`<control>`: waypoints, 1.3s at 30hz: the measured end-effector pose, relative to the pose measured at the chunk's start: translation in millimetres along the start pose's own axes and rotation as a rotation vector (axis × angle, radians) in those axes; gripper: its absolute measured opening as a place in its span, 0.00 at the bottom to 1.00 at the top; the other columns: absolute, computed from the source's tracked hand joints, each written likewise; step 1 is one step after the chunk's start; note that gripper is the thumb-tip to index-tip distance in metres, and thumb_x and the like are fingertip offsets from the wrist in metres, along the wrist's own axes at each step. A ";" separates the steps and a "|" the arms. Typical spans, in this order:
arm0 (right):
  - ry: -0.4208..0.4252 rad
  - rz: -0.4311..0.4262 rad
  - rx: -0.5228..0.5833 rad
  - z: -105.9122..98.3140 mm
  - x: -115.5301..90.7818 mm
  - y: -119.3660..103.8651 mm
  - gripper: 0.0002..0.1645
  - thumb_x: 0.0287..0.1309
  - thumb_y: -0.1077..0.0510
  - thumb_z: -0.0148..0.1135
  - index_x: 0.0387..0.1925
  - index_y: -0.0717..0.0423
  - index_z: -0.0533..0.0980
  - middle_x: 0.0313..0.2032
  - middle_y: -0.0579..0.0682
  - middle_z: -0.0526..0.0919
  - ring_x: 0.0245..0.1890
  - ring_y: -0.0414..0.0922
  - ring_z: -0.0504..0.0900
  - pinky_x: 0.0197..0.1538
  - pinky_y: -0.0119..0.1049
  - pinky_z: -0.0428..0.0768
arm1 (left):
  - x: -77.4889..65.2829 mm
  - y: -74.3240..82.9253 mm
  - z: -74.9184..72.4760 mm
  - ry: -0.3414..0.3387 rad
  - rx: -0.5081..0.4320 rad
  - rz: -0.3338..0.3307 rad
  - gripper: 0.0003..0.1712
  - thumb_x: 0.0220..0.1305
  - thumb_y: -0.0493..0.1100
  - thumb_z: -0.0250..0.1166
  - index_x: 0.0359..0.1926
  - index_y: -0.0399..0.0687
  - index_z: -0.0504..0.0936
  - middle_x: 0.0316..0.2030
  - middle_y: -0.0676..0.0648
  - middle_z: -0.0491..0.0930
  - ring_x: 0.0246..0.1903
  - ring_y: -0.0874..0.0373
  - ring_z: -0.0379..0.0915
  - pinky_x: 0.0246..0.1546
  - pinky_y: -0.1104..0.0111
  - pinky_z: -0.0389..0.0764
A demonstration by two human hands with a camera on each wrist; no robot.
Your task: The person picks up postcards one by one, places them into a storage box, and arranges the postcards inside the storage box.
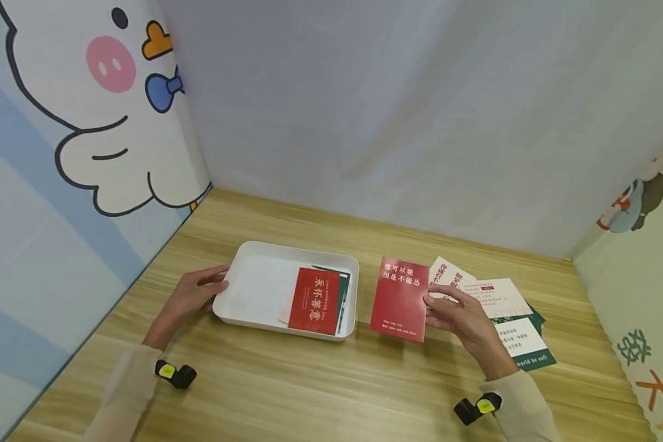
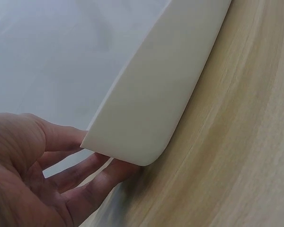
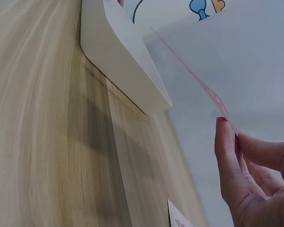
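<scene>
My right hand [image 1: 464, 316] pinches a red postcard [image 1: 400, 299] with white lettering by its right edge, thumb against fingers. In the right wrist view the red postcard [image 3: 199, 80] shows nearly edge-on, raised above the table. A shallow white tray [image 1: 254, 285] stands to its left. My left hand [image 1: 193, 291] holds the tray's left end, with the thumb at the rim and the fingers at the lower wall in the left wrist view. Inside the tray, a red card [image 1: 315, 301] lies over a dark green card [image 1: 343, 294] and others mostly hidden.
Several loose cards overlap on the table at the right: white ones with red print [image 1: 497, 294] and a white and green one [image 1: 522, 337]. A pale curtain [image 1: 392, 123] hangs behind the wooden table [image 1: 287, 380], and printed cartoon panels stand on both sides.
</scene>
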State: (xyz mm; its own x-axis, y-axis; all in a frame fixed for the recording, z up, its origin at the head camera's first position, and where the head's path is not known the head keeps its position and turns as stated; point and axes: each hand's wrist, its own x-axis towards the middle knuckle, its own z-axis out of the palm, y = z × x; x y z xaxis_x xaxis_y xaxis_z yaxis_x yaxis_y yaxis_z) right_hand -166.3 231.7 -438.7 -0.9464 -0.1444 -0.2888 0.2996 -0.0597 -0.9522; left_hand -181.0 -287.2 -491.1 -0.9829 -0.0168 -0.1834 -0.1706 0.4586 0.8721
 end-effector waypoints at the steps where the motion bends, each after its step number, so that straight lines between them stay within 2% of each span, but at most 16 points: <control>1: 0.000 0.000 0.011 4.1 1.4 -0.6 0.10 0.72 0.65 0.62 0.46 0.47 0.83 0.32 0.45 0.90 0.34 0.39 0.89 0.45 0.38 0.88 | 0.4 0.5 -0.1 -0.001 -0.006 0.001 0.31 0.77 0.42 0.62 0.75 0.35 0.69 0.64 0.23 0.74 0.36 0.56 0.79 0.28 0.68 0.81; 7: -0.025 -0.001 0.031 25.6 11.1 -2.1 0.10 0.72 0.65 0.62 0.52 0.55 0.81 0.33 0.45 0.89 0.35 0.40 0.89 0.44 0.38 0.88 | 0.6 -0.2 -0.1 0.011 -0.012 0.018 0.31 0.77 0.42 0.63 0.75 0.35 0.69 0.63 0.23 0.74 0.34 0.57 0.78 0.26 0.69 0.79; 13: -0.025 0.022 0.013 50.6 24.9 4.0 0.19 0.72 0.64 0.64 0.61 0.66 0.76 0.34 0.45 0.90 0.33 0.41 0.89 0.44 0.39 0.88 | -4.0 -5.0 9.2 0.000 -0.015 -0.018 0.31 0.77 0.42 0.63 0.75 0.35 0.69 0.64 0.24 0.74 0.36 0.55 0.79 0.27 0.68 0.80; 17: -0.041 0.008 0.029 71.7 38.9 5.8 0.24 0.71 0.65 0.64 0.64 0.71 0.73 0.33 0.47 0.89 0.32 0.41 0.89 0.43 0.40 0.88 | -1.8 -3.5 7.6 0.019 -0.004 -0.009 0.31 0.77 0.42 0.62 0.75 0.36 0.69 0.64 0.24 0.74 0.37 0.54 0.79 0.27 0.68 0.79; 22: -0.040 -0.004 0.038 92.4 50.9 8.1 0.23 0.70 0.69 0.63 0.63 0.74 0.73 0.31 0.47 0.89 0.29 0.41 0.88 0.40 0.39 0.89 | -0.1 -0.5 2.6 0.016 0.005 -0.010 0.31 0.77 0.42 0.62 0.75 0.36 0.70 0.65 0.24 0.74 0.40 0.53 0.79 0.28 0.68 0.80; 29: -0.023 -0.025 0.026 115.4 59.9 15.4 0.21 0.67 0.73 0.63 0.59 0.77 0.75 0.30 0.51 0.88 0.27 0.42 0.88 0.37 0.40 0.89 | -0.2 0.3 -1.2 0.011 0.000 -0.003 0.31 0.77 0.42 0.62 0.75 0.37 0.70 0.64 0.24 0.75 0.35 0.56 0.79 0.28 0.68 0.80; 39: 0.009 -0.083 -0.056 134.0 63.3 21.9 0.16 0.65 0.76 0.63 0.53 0.80 0.76 0.30 0.59 0.89 0.23 0.43 0.87 0.33 0.41 0.88 | -1.9 1.1 0.7 0.008 -0.022 0.005 0.31 0.76 0.41 0.63 0.74 0.35 0.70 0.64 0.23 0.74 0.35 0.56 0.79 0.27 0.68 0.80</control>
State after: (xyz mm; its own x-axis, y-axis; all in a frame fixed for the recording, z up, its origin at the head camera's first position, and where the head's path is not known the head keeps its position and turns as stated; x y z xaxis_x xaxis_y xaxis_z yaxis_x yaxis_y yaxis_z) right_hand -203.6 88.9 -464.5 -0.9689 -0.1323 -0.2089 0.2128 -0.0155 -0.9770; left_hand -179.3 -286.1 -490.1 -0.9842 -0.0215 -0.1756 -0.1671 0.4392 0.8827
